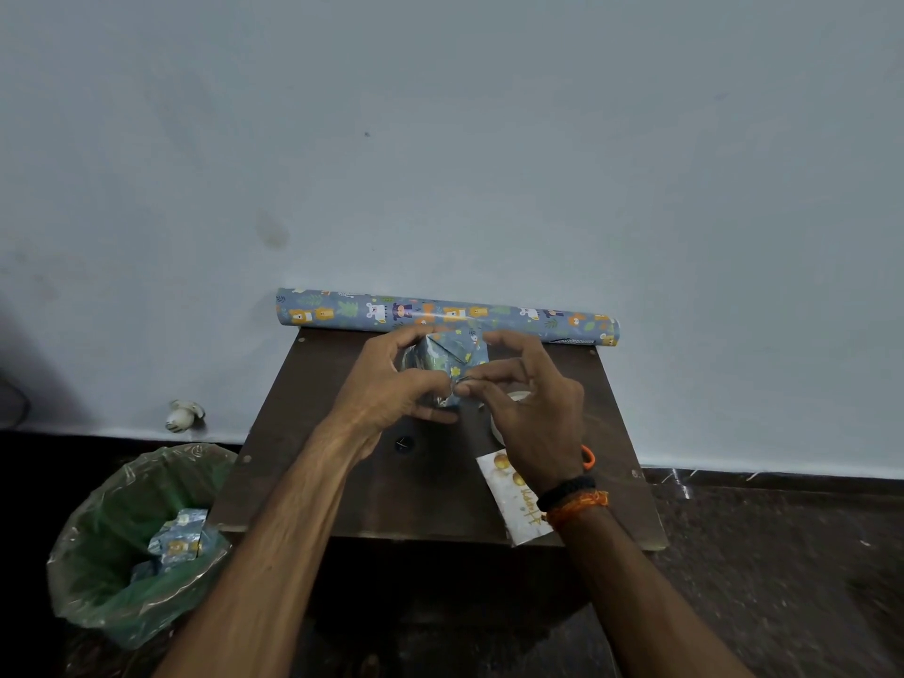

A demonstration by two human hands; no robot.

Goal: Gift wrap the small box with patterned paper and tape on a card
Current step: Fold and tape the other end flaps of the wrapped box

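A small box (447,357) covered in blue animal-print paper stands on a dark brown table (430,486). My left hand (391,384) grips its left side and near end. My right hand (528,403) pinches the folded paper flap at the box's near end, fingertips touching the left thumb. A white card (513,501) with gold print lies on the table under my right wrist. A tape roll (504,418) sits mostly hidden behind my right hand. An orange handle (589,457), perhaps scissors, pokes out beside my right wrist.
The roll of patterned paper (440,315) lies along the table's far edge against the pale wall. A bin with a green liner (137,540) stands on the floor at the left, paper scraps inside. A small white object (183,415) lies by the wall.
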